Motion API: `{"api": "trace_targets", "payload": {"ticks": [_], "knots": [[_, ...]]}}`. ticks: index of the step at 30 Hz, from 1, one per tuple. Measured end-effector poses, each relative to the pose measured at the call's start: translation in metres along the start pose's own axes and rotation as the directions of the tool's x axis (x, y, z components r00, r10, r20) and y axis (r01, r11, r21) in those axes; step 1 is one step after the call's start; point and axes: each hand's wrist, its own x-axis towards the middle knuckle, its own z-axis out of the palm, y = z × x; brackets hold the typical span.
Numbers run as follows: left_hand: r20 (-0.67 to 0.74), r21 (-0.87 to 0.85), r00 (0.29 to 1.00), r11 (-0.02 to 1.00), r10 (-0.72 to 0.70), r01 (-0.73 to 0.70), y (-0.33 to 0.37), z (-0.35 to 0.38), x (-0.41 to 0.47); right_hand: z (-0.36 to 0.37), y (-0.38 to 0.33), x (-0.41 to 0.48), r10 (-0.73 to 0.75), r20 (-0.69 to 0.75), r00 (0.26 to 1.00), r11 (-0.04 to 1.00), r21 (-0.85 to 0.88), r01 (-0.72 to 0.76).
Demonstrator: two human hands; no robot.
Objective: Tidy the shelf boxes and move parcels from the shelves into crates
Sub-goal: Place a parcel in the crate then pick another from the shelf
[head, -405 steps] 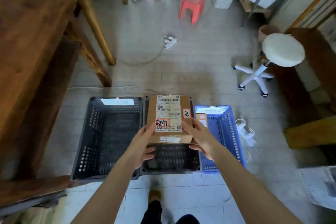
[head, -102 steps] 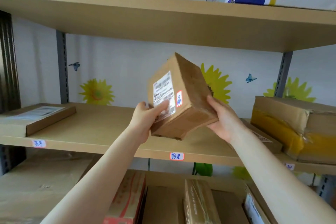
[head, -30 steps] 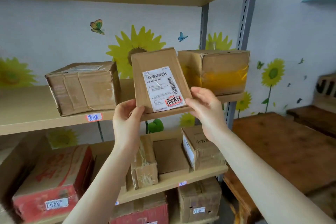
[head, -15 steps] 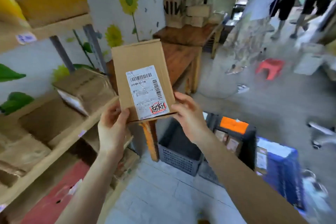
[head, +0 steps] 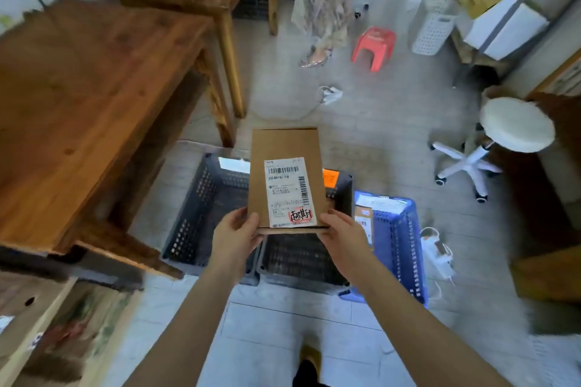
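Between the hands: a flat cardboard parcel (head: 284,179) is held label-up, its near edge at chest side and its far edge pointing away over the crates.
Left hand (head: 234,237): closed on the parcel's near left corner, thumb on top, fingers underneath.
Right hand (head: 344,237): closed on the near right corner in the same way.
Below the hands: the middle dark crate (head: 303,256) sits directly under the parcel; its floor looks bare where it shows.
Left of the hands: a second dark crate (head: 209,214), touching the middle one, also looks empty.
Right of the hands: a blue crate (head: 399,242) already holds at least one labelled parcel.
Step in hand: I judge this to be lowering the parcel into a crate; keep it level, carry it down inside the rim, and let go only once it lies flat on the bottom.
Edges: the far rim of the middle crate lies under the parcel's far half, so the parcel must clear it.
Open room: the bench (head: 81,97) stands well to the left; tiled floor (head: 283,317) near the feet is free.
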Motion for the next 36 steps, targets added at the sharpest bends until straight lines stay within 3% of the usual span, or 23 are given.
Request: {"api": "trace_targets", "payload": {"ticks": [6,12,18,22,26,31,36], "knots": [[-0.028,0.058,0.982,0.981,-0.185,0.187,-0.044,0.066,0.092,-0.061,0.007,0.087,0.262,-0.14,0.955,0.958,-0.085,-0.275],[-0.015,0.158,0.946,0.934,-0.323,0.321,-0.104,0.104,0.208,-0.102,0.041,0.192,0.315,-0.272,0.909,0.947,0.029,-0.32],[-0.014,0.343,0.898,0.842,-0.439,0.417,-0.22,0.128,0.339,-0.165,0.119,0.318,0.376,-0.436,0.818,0.925,0.117,-0.362],[-0.04,0.381,0.859,0.787,-0.511,0.486,-0.309,0.139,0.417,-0.213,0.184,0.398,0.382,-0.508,0.772,0.921,0.138,-0.365],[-0.037,0.375,0.859,0.79,-0.51,0.485,-0.387,0.153,0.49,-0.258,0.242,0.483,0.371,-0.551,0.747,0.921,0.117,-0.371],[-0.104,0.551,0.917,0.745,-0.386,0.376,-0.454,0.165,0.558,-0.288,0.295,0.565,0.341,-0.629,0.699,0.934,0.142,-0.328],[-0.112,0.566,0.922,0.739,-0.37,0.365,-0.49,0.177,0.579,-0.292,0.319,0.597,0.447,-0.611,0.653,0.894,0.326,-0.307]]}}
